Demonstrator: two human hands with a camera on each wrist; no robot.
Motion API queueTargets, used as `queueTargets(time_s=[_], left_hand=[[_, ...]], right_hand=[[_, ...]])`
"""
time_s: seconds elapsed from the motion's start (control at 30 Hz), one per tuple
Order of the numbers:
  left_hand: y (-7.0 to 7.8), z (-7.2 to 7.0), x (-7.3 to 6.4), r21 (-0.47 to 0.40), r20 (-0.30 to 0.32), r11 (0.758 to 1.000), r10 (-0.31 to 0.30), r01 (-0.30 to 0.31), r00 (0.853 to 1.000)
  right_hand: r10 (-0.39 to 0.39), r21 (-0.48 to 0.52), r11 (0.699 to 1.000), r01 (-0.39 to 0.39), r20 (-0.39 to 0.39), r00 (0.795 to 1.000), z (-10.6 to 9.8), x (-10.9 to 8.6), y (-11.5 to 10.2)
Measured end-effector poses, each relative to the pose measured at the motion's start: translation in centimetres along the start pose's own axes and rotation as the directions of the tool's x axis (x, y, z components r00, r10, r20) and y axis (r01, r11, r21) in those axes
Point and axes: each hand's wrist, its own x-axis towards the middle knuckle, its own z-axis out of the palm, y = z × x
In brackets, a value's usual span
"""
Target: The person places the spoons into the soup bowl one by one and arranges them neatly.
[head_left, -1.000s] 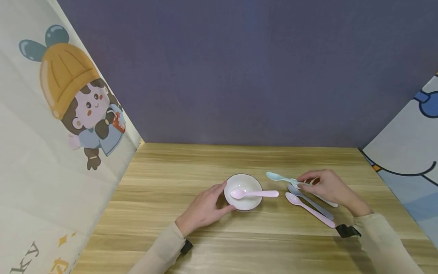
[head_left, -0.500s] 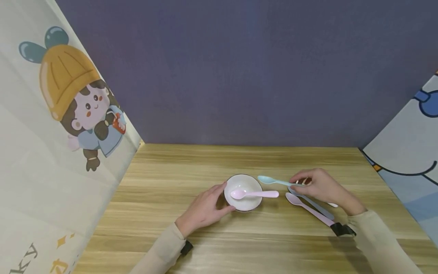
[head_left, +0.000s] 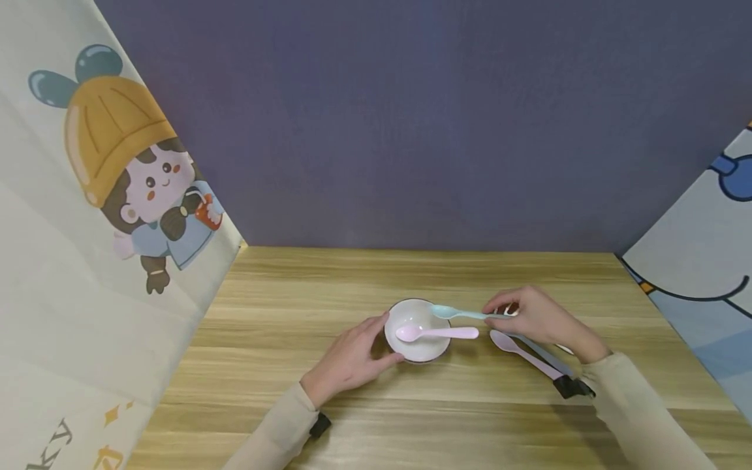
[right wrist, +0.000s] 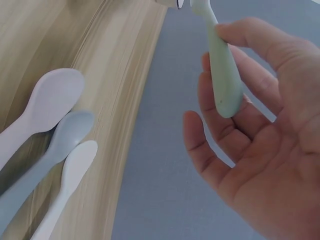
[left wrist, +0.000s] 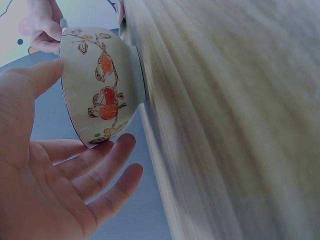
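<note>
A white bowl [head_left: 416, 352] with a dark rim stands on the table. My left hand [head_left: 352, 356] holds it from the left, thumb and fingers against its rim and side; the left wrist view reveals orange fruit and branches painted on the bowl [left wrist: 102, 85]. One pink spoon [head_left: 449, 333] lies in it, its handle sticking out to the right. My right hand [head_left: 531, 318] pinches a mint-green spoon [head_left: 463, 314] by the handle between thumb and fingers. The mint spoon's head is over the bowl's right rim; its handle end [right wrist: 227, 97] shows in the right wrist view.
Below my right hand, another pink spoon [right wrist: 55, 97], a grey-blue spoon [right wrist: 72, 135] and a white spoon [right wrist: 77, 165] lie side by side on the wooden table [head_left: 352, 424]. A dark partition [head_left: 411, 130] rises behind the table, with printed cartoon sheets at both sides.
My right hand has moved left with the mint-green spoon, bringing its head from right of the bowl to over the rim. My left hand and the bowl stay put.
</note>
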Motion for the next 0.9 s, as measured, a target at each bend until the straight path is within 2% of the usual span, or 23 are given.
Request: queueTargets(time_s=[0.4,0.6,0.9], left_hand=[[-1.0,-1.0,-3.0,-0.002,0.042,0.998,0.057,-0.057,0.997],[-1.2,-1.1,-2.9,-0.002,0.045,0.999,0.049,-0.049,0.998],[-1.2,-1.1,-3.1,0.006,0.038,0.998,0.056,-0.057,0.998]], right_hand=[[0.041,0.019,0.999,-0.041,0.002,0.999,3.4,-1.6,-4.5],[0.046,0.038,0.998,-0.046,0.017,0.999,4.1,-0.9,-4.9],[0.004,0.077,0.997,-0.006,0.019,1.0,5.2,-0.2,-5.4]])
